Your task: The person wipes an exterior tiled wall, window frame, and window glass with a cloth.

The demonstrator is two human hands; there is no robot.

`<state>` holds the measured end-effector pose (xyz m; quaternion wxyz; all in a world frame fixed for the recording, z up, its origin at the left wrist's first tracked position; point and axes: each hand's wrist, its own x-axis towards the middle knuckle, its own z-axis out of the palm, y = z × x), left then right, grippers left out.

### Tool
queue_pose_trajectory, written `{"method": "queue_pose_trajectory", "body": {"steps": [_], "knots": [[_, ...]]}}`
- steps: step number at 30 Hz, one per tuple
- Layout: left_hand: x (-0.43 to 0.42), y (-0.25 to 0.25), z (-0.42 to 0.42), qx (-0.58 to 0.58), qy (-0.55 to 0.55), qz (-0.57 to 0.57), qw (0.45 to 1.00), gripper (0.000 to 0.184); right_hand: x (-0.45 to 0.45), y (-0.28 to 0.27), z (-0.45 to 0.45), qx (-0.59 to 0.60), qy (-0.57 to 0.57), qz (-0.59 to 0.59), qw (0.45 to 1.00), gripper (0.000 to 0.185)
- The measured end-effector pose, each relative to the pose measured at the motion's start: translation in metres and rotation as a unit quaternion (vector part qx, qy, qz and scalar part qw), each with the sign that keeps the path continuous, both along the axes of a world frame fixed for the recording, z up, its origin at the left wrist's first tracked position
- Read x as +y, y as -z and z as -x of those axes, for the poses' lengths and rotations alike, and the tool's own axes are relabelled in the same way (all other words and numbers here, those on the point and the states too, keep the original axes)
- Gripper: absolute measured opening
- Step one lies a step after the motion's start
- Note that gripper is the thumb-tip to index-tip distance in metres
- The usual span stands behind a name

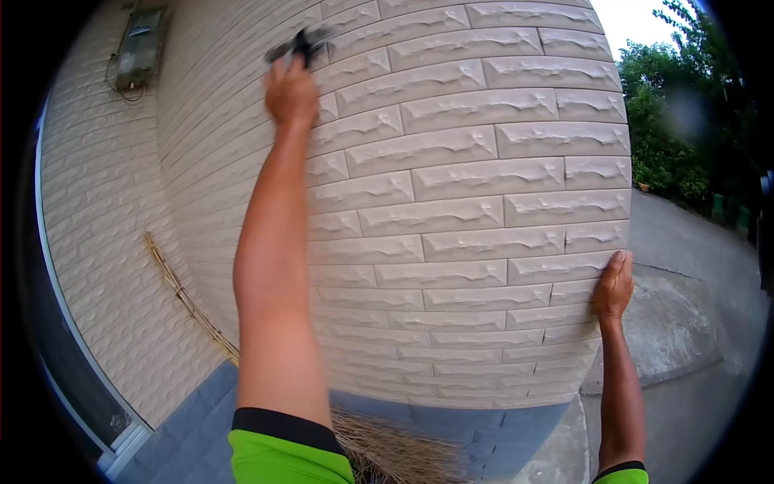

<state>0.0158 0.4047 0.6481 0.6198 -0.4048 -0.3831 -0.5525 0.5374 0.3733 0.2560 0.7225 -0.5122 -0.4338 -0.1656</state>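
High on the beige brick-patterned wall [447, 145], my left hand [292, 93] is closed on a dark flat hand tool [306, 44] with a black part on top. Motion smears the tool, so I cannot tell its exact kind; it appears to be against the wall face. My left arm reaches far up. Lower down at the right, my right hand [615, 286] lies along the wall's outer corner, fingers extended together and pointing up, with no tool in it.
A grey metal box [141, 48] with a cable hangs on the left wall. Thin bamboo sticks [189, 298] lean below it. A straw broom [399, 448] is at the wall's grey base [516, 431]. Concrete paving [657, 323] and trees [669, 113] lie to the right.
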Motion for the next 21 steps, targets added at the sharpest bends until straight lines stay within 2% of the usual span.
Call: {"method": "queue_pose_trajectory", "body": {"steps": [2,5,8,12,14,17,18,21], "knots": [[-0.007,0.045,0.056,-0.104,-0.008,0.05,0.993,0.034,-0.001,-0.004,0.005,0.015,-0.005,0.0,1.0,0.042],[-0.004,0.122,0.099,-0.134,0.015,0.07,0.988,0.032,0.005,0.002,0.003,0.013,0.046,0.007,0.999,0.043],[-0.005,0.189,0.109,-0.128,0.023,0.033,0.991,0.03,0.005,0.001,0.004,0.029,0.05,0.032,0.998,0.047],[-0.008,0.263,0.064,-0.043,0.048,0.022,0.998,0.031,0.004,0.002,0.005,0.012,0.054,0.027,0.998,0.05],[-0.013,0.297,0.026,-0.041,0.109,0.024,0.993,0.036,0.009,0.004,0.0,0.021,0.069,0.027,0.997,0.051],[-0.034,0.348,-0.047,-0.021,0.205,0.109,0.972,0.042,0.007,0.003,-0.001,0.005,0.064,0.031,0.997,0.051],[-0.033,0.365,-0.067,0.002,0.229,0.104,0.968,0.046,0.01,0.004,-0.005,0.002,0.06,0.033,0.998,0.051],[-0.051,0.403,-0.104,0.079,0.25,0.149,0.954,0.046,0.017,0.008,-0.016,-0.002,0.032,0.047,0.998,0.053]]}}
